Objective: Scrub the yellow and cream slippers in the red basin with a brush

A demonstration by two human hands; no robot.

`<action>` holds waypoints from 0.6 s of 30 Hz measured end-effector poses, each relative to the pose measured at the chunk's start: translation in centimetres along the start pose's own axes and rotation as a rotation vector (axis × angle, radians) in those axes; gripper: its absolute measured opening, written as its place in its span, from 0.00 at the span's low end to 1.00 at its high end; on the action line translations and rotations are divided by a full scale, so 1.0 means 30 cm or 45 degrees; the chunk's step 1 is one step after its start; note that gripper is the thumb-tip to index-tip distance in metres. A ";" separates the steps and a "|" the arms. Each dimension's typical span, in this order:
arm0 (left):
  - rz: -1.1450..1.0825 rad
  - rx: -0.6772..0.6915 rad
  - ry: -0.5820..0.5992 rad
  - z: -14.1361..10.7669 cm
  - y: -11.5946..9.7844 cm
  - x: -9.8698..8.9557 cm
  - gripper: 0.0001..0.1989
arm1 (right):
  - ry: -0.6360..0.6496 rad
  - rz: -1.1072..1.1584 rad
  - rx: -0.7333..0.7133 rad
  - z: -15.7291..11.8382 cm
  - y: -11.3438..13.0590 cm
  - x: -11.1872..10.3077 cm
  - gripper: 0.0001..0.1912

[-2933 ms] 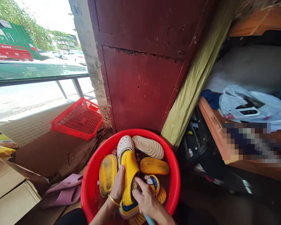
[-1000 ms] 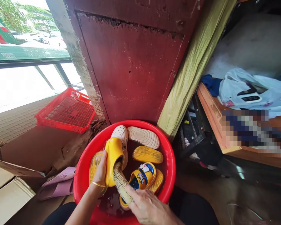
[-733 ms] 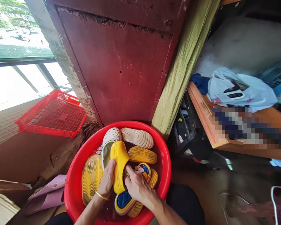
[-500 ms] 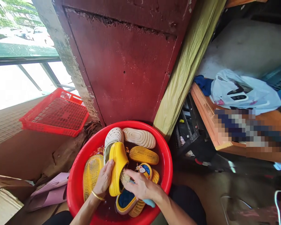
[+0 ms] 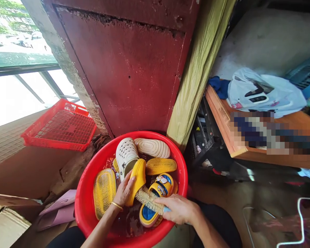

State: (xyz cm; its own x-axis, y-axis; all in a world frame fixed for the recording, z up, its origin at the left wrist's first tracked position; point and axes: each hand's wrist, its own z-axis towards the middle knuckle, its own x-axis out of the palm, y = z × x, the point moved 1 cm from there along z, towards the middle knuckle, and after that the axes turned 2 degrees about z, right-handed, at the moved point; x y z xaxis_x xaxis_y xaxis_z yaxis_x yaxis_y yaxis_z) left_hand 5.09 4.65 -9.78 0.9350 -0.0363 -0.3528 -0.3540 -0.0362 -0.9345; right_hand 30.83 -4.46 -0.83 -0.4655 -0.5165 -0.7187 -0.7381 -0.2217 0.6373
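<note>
My left hand (image 5: 125,191) is closed round a yellow clog (image 5: 138,175), tilted on its side over a red basin (image 5: 80,199) of water. My right hand (image 5: 181,208) grips the blue handle of a scrubbing brush (image 5: 150,201); its pale bristles lie at the clog's opening. Behind the clog rests a white clog (image 5: 126,151) with holes. Around them in the basin are a pale sole (image 5: 153,148), a yellow sole (image 5: 161,166), another yellow sole (image 5: 105,193) at the left, and a yellow-and-blue slipper (image 5: 164,185) with a cartoon figure.
A red plastic basket (image 5: 62,127) lies left of the basin, above purple slippers (image 5: 58,212) and cardboard (image 5: 9,224). A dark red door (image 5: 124,75) stands behind. To the right, a wooden table (image 5: 219,117) holds a white plastic bag (image 5: 263,94).
The brush has come out of the yellow clog toward the right, so its bristles now show. The clog has turned and shifted right. The view has swung slightly.
</note>
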 end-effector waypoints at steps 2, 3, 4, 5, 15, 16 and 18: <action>0.170 -0.061 0.009 0.006 0.018 -0.003 0.31 | -0.040 -0.006 -0.009 0.006 -0.007 0.011 0.29; 0.248 -0.082 0.018 0.010 0.024 -0.008 0.29 | -0.060 -0.010 -0.015 0.015 -0.008 0.023 0.28; 0.303 -0.089 0.031 0.013 0.028 -0.012 0.28 | -0.081 -0.016 -0.023 0.026 -0.007 0.036 0.27; 0.329 -0.088 0.044 0.015 0.030 -0.017 0.26 | -0.095 -0.025 -0.032 0.039 -0.004 0.049 0.25; 0.262 -0.037 0.034 0.016 -0.024 -0.030 0.28 | 0.002 0.147 -0.055 0.094 0.039 0.008 0.22; 0.221 -0.039 0.059 0.017 -0.036 -0.033 0.29 | -0.011 0.217 -0.037 0.093 0.036 0.007 0.23; 0.089 -0.068 0.144 0.016 -0.055 -0.034 0.31 | -0.046 0.382 0.053 0.105 0.025 0.025 0.26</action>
State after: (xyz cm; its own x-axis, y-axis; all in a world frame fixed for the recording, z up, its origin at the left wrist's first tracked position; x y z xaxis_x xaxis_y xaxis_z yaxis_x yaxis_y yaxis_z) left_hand 4.73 5.24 -7.89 0.9009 -0.1526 -0.4063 -0.4213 -0.0828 -0.9031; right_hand 28.39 -2.42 -1.78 -0.6823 -0.5235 -0.5102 -0.5842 -0.0290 0.8111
